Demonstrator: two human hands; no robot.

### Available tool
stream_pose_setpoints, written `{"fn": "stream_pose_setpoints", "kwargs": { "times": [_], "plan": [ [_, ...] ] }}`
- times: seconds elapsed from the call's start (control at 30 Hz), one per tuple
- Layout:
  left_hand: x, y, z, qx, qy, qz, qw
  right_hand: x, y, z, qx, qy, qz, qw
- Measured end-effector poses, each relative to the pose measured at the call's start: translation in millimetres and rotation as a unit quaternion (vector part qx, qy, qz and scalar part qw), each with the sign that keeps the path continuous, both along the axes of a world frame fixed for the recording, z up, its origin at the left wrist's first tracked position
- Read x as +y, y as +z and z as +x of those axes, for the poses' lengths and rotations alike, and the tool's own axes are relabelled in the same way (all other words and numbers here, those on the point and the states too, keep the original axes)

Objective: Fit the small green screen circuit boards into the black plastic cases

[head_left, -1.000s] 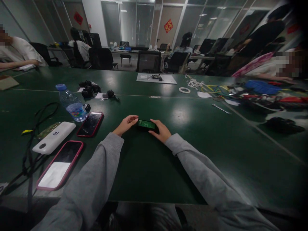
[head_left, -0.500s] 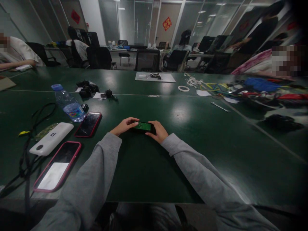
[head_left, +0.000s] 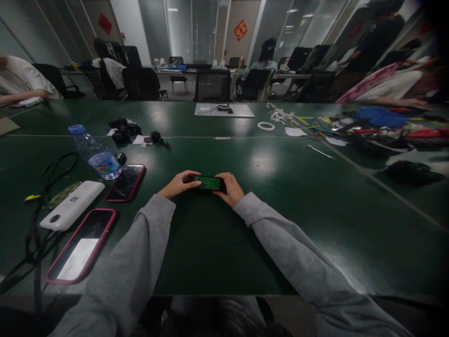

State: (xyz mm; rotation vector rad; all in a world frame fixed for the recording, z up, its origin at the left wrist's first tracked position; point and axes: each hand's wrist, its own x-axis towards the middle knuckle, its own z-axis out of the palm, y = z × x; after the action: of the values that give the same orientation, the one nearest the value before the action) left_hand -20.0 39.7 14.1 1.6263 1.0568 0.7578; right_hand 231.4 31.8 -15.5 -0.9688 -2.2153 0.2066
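Observation:
A dark smartphone (head_left: 207, 183) is held sideways between both hands, a little above the green table or resting on it; I cannot tell which. Its screen glows green with small pale marks. My left hand (head_left: 179, 183) grips the left end, thumb over the screen's edge. Around the right end, my right hand (head_left: 229, 188) is closed, with its thumb along the lower edge. To the left lie a red-cased phone (head_left: 126, 182), a pink-cased phone (head_left: 82, 248) with a partly white screen, and a white power bank (head_left: 72, 205).
A water bottle (head_left: 95, 153) leans at the left near black cables (head_left: 35, 234). Farther back are black parts (head_left: 123, 131), a white board (head_left: 242, 110), a white ring (head_left: 265, 126) and a wrench (head_left: 320, 152). Tangled wires and a blue item (head_left: 380, 117) cover the right. Several people sit or stand beyond.
The view has shifted slightly, so the scene sits a little farther left. The phone's screen faces me more fully. Both hands keep their hold on it.

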Motion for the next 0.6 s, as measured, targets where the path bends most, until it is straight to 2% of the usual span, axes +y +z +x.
{"fn": "stream_pose_setpoints", "kwargs": {
  "times": [0.23, 0.43, 0.6],
  "plan": [
    [-2, 2.9, 1, 0.002, 0.002, 0.001, 1.0, 1, -5.4, 0, 0.06, -0.009, -0.044, 0.997],
    [0, -1.2, 0, 0.015, -0.001, 0.009, 1.0, 5, -12.4, 0, 0.182, -0.027, -0.163, 0.969],
    [-1, -0.9, -1, 0.002, -0.012, 0.006, 1.0, 7, -14.2, 3, 0.177, -0.03, -0.196, 0.964]
  ]
}}
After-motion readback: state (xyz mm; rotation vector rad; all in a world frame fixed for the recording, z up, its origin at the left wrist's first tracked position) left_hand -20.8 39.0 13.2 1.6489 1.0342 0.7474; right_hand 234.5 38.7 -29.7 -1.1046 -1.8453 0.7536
